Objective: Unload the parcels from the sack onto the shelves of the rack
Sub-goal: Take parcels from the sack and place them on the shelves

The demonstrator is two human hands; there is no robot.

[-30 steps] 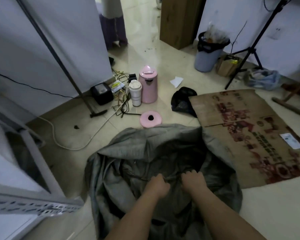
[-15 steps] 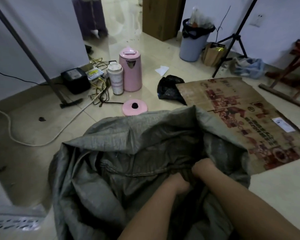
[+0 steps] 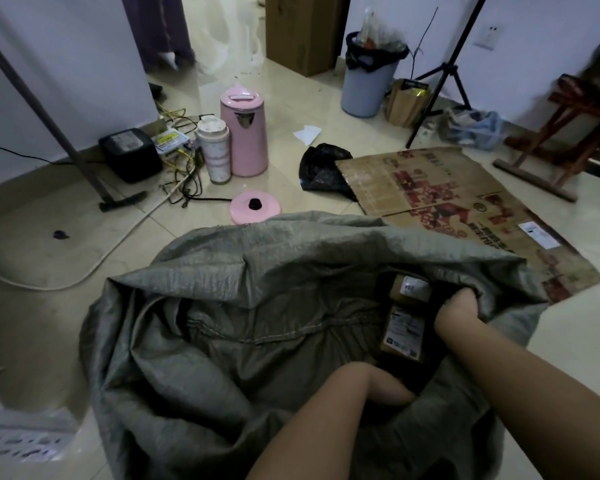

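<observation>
- The grey woven sack [image 3: 257,306] lies slumped on the tiled floor [image 3: 49,271], its mouth pulled wide toward the camera.
- Inside the opening, at the right, two brown cardboard parcels show: the upper parcel [image 3: 411,289] with a white label, and just below it the lower parcel [image 3: 404,334] with a printed shipping label.
- The right hand [image 3: 459,306] has the sack's rim at the right edge in its grip, fingers curled into the fabric and partly hidden by it, just beside both parcels.
- The left hand [image 3: 392,389] reaches down into the dark of the sack below the lower parcel; its fingers are out of sight, so I cannot tell whether its grip is released or clenched on anything.
- Beyond the sack stand a pink kettle [image 3: 245,133] and a pale flask [image 3: 213,150] touching side by side, with a pink kettle base [image 3: 255,206] flat on the floor close to the sack's far edge.
- A flattened cardboard sheet [image 3: 447,202] lies to the right, partly under the sack.
- A grey bin [image 3: 368,84] with a black liner, stuffed with rubbish, stands by the far wall.
- A perforated metal piece of the rack [image 3: 18,445] shows at lower left.
</observation>
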